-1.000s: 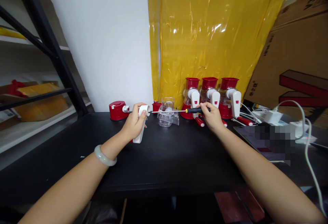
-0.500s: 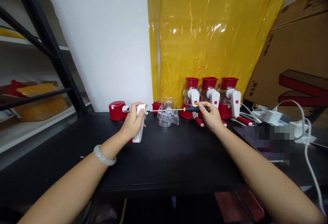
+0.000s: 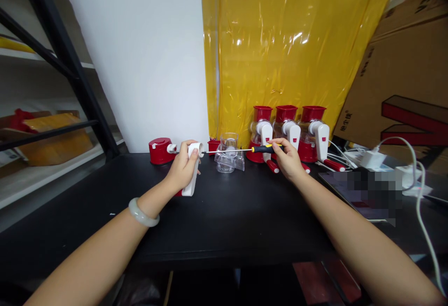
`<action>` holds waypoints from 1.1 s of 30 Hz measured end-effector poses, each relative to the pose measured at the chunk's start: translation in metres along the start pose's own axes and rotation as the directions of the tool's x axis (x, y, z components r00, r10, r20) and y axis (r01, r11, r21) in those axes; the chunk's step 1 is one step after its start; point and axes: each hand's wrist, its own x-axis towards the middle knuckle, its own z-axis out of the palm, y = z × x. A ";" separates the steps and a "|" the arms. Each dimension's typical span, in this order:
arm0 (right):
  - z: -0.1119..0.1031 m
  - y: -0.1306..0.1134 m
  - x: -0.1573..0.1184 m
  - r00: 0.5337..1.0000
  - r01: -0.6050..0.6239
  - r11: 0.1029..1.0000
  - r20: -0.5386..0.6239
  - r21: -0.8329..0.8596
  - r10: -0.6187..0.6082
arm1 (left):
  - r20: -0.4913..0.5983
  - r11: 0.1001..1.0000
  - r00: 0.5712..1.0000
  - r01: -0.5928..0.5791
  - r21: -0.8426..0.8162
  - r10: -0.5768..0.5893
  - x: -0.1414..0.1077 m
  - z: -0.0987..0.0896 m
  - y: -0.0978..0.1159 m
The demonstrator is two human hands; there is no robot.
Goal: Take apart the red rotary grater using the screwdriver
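My left hand (image 3: 182, 170) grips a white crank handle (image 3: 192, 170), its round end up and its lower end on the black table (image 3: 224, 217). My right hand (image 3: 289, 159) holds a screwdriver (image 3: 245, 149) with a black and yellow grip, lying level. The thin shaft points left and its tip reaches the round end of the handle. A pale bangle (image 3: 142, 212) is on my left wrist.
A red part (image 3: 160, 150) with a white knob stands behind the handle. A clear plastic body (image 3: 229, 159) sits mid-table. Three red and white assembled units (image 3: 290, 133) line the yellow sheet. White cables and a charger (image 3: 373, 159) lie at right, cardboard boxes behind, black shelving left.
My right hand has moved the screwdriver left, so its tip now meets the top of the white handle. My left hand has raised the handle slightly.
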 end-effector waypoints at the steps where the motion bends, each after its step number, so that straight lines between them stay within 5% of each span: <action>1: 0.000 0.000 0.000 1.000 -0.017 1.000 0.003 0.006 0.017 | 0.000 1.000 1.000 -0.004 0.001 0.004 -0.001 0.000 0.001; 6: -0.001 -0.009 -0.003 0.998 -0.056 0.998 0.021 -0.020 0.056 | -0.019 0.985 0.992 -0.122 0.123 0.125 -0.004 -0.003 0.005; 15: 0.001 -0.014 -0.002 0.977 -0.210 0.978 0.033 0.007 0.210 | 0.054 0.807 0.960 -0.262 0.529 0.276 -0.008 -0.009 0.008; 33: -0.002 -0.013 -0.004 0.995 -0.089 0.988 0.027 -0.126 0.093 | 0.055 0.989 0.996 -0.075 0.130 0.068 -0.004 -0.002 0.003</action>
